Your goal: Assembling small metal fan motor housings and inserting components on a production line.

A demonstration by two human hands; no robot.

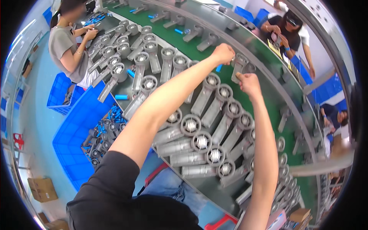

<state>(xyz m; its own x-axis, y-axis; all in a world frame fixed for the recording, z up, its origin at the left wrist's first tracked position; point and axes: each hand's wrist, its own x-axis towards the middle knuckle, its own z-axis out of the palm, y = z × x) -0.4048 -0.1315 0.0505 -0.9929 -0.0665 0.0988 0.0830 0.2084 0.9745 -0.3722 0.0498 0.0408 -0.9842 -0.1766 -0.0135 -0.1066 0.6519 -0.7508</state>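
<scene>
Both my arms reach out over a green conveyor belt (pixel 214 57). My left hand (pixel 223 54) is closed beside the round head of a grey handheld-fan shell (pixel 241 60); what its fingers hold, if anything, is too small to make out. My right hand (pixel 251 83) is closed at the handle end of that shell, thumb and fingertips pinching it. A blue cylindrical battery (pixel 219 68) lies on the belt just below my left hand. Nearer to me, rows of similar grey fan shells (pixel 202 142) with ring-shaped heads lie on the dark worktop.
A blue bin (pixel 73 138) at the left holds grey fan parts and blue batteries. A co-worker (pixel 68 44) works at the far left; another person (pixel 285 32) sits across the belt. A metal rail (pixel 326 165) crosses at the right. Cardboard boxes (pixel 42 189) stand on the floor.
</scene>
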